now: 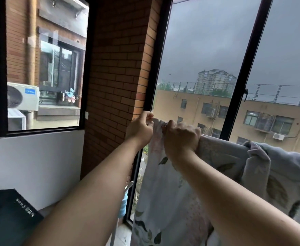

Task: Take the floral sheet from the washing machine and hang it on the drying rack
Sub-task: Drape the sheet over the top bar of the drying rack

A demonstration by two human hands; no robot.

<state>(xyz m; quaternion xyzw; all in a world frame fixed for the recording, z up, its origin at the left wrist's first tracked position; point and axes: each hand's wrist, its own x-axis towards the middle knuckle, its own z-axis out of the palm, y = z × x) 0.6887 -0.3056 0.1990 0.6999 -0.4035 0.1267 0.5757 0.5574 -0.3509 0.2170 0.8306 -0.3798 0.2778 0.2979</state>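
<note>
White floral sheet (163, 192) hangs draped at the right, before the far window (208, 50); our left grip (140, 128) pinches its top corner, our right grip (181, 139) clamps its top edge just beside.

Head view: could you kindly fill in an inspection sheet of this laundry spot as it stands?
Surface: nothing seen.
Job's things: floral sheet draped at the window, bunched up at the right; the drying rack is hidden beneath it.
Clutter: dark object with white lettering at lower left; light blue object low beside the sheet.
Hands: left hand pinches the sheet's top edge; right hand grips the sheet along its top.
Cables: nothing seen indoors.
Surroundings: brick pillar, dark window frame, air conditioner unit outside, grey sky.
</note>
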